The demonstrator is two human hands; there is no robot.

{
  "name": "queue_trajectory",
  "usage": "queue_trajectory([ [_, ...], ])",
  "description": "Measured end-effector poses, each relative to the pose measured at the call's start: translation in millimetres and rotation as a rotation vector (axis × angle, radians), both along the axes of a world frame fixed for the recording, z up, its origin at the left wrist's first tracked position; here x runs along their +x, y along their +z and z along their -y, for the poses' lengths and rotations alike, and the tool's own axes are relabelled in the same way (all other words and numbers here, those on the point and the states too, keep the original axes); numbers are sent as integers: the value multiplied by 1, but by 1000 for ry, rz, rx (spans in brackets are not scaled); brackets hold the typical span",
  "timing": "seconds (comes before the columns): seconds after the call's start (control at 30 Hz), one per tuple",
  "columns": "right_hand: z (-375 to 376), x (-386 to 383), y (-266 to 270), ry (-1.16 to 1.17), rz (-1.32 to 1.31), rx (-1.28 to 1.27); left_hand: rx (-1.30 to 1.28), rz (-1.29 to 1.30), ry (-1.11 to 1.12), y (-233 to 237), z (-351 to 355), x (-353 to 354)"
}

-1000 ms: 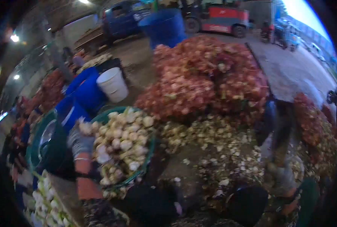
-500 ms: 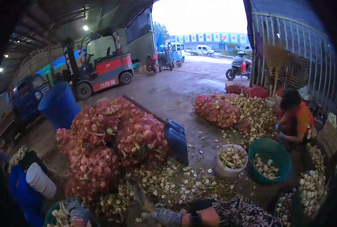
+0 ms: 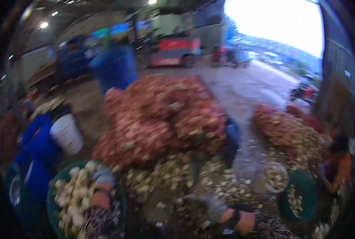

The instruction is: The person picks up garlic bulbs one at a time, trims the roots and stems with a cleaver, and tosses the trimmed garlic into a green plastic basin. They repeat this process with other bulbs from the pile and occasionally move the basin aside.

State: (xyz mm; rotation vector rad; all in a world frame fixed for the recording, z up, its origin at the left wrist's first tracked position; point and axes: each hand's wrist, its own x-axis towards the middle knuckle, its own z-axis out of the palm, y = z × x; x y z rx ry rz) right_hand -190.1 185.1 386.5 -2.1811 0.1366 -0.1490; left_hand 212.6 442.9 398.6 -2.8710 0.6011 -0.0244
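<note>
My left hand [image 3: 102, 176], in a grey glove, is at the right side of a green basin [image 3: 53, 215] on the lower left. It touches or hovers just over the heap of whitish garlic bulbs [image 3: 72, 199] in the basin; blur hides its fingers. My right hand [image 3: 211, 207], also gloved in grey, is low over the ground right of the basin, near loose garlic [image 3: 167, 173] and scattered trimmings. Motion smears its fingers, and I cannot make out anything in them.
Red mesh sacks of garlic [image 3: 157, 115] are piled ahead. A white bucket [image 3: 67, 134] leans at left beside blue material [image 3: 38, 147]. At right, a person in orange [image 3: 342, 171] sits by another green tub [image 3: 299, 213] and a pale bucket [image 3: 276, 191]. A red forklift [image 3: 175, 51] stands behind.
The view has swung left and down, and is blurred. The garlic-filled basin under my left hand now shows. A wooden-handled tool seen beside my right hand earlier is no longer distinct.
</note>
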Motion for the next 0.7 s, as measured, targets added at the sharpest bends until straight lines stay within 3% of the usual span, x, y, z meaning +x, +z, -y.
queue_trajectory([
  [0.07, -36, 12, 76, -304, -63, 1175, -34, 10, 47, 2, -20, 6],
  [0.13, -34, 13, 80, -491, -240, 1173, -68, -73, 158, 16, -36, 3],
  [0.23, -21, 1, 67, -357, -387, 1383, -76, -57, 163, 25, -68, 5],
  [0.37, -18, -8, 78, -361, -284, 1286, 44, -146, 320, 88, -120, -37],
  [0.47, -14, -14, 78, -364, -302, 1298, -116, -108, 455, 46, -253, -3],
  [0.53, -18, -11, 77, -370, -326, 1294, 24, -207, 66, 30, -313, 7],
  [0.57, -21, -7, 79, -373, -318, 1238, 29, -212, 72, 29, -319, 5],
  [0.63, -24, -4, 78, -367, -327, 1169, -1069, -170, 445, 49, -303, -24],
  [0.7, -23, 7, 70, -343, -397, 1248, -785, 54, 494, 115, -221, -84],
])
